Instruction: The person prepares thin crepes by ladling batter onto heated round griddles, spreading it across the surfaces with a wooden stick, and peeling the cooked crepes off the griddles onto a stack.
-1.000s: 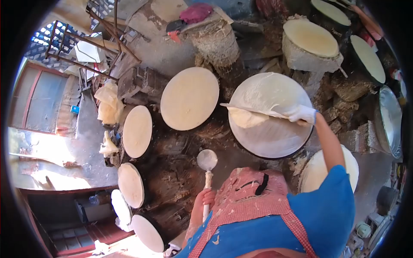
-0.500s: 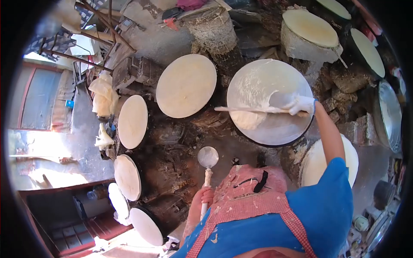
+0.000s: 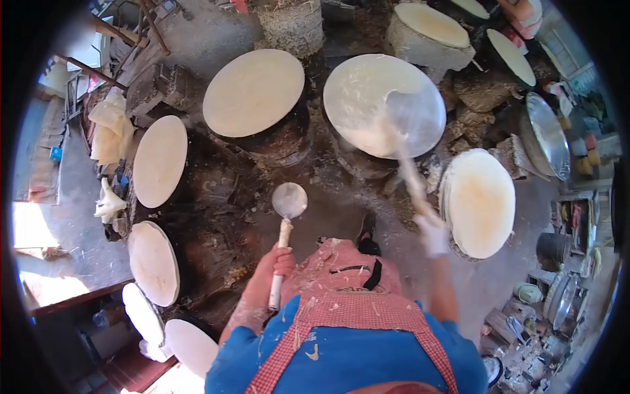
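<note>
My left hand [image 3: 283,261] is closed around the pale handle of a ladle [image 3: 289,200], its round bowl pointing away from me. My gloved right hand [image 3: 434,236] grips a long wooden spreader [image 3: 410,174], blurred by motion. The spreader's far end reaches over the near edge of a round griddle [image 3: 420,121]. Pale batter [image 3: 354,92] covers the griddle's left and upper part, while a grey patch at right shows through. Close by my right hand lies a stack of thin round pancakes [image 3: 482,203].
Further batter-covered griddles [image 3: 256,92] curve around me to the left, among them an oval-looking one [image 3: 160,162]. A crusted stove [image 3: 430,49] stands at the back. A metal basin [image 3: 546,136] sits at right, and a plastic bag [image 3: 110,128] hangs at left.
My right hand has drawn back from over the griddle toward my body, swinging the spreader off most of it. The batter mound at the griddle's near left is now flattened. The view has shifted.
</note>
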Demonstrator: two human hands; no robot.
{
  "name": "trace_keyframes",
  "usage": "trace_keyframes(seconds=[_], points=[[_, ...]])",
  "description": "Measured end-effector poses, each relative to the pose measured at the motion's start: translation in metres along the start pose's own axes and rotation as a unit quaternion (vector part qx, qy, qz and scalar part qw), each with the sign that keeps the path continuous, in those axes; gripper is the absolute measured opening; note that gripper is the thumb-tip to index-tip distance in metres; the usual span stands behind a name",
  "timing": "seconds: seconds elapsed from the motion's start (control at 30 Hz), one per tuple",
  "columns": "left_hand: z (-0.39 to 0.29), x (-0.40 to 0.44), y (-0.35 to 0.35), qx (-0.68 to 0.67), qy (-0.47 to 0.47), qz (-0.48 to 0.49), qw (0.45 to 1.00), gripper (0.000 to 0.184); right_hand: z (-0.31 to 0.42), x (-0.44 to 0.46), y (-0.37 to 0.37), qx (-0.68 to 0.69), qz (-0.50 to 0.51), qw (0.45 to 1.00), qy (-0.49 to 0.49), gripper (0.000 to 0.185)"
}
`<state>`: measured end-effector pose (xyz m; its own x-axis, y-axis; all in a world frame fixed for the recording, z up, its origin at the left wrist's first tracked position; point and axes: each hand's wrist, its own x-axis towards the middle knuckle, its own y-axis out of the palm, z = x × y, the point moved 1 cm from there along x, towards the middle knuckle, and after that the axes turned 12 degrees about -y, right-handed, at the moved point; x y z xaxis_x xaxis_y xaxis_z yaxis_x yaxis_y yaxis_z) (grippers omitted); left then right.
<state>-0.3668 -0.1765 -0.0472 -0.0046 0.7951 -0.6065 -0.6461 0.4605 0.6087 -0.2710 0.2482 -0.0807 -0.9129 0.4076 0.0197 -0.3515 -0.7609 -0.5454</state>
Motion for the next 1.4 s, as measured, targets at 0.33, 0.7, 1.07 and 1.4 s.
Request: trace_keyframes(seconds=[0.33, 0.7, 1.07, 1.4], points=[[0.056, -0.069, 0.027, 0.375, 0.089, 0.276, 0.881, 0.081, 0.014, -0.007, 0.053, -0.326, -0.036, 0.939, 0.106, 0.04], [0.053, -0.039, -0.018, 0.054, 0.001, 0.261, 0.964, 0.044, 0.024, 0.034, 0.041, -0.268, -0.03, 0.96, 0.08, 0.039], [0.037, -0.006, -0.003, 0.082, -0.082, 0.184, 0.976, 0.018, 0.005, 0.03, 0.041, -0.206, -0.029, 0.978, 0.017, 0.032], [0.055, 0.003, 0.034, 0.06, -0.005, 0.035, 0.998, 0.012, 0.005, 0.045, 0.03, -0.291, 0.011, 0.956, -0.02, 0.044]])
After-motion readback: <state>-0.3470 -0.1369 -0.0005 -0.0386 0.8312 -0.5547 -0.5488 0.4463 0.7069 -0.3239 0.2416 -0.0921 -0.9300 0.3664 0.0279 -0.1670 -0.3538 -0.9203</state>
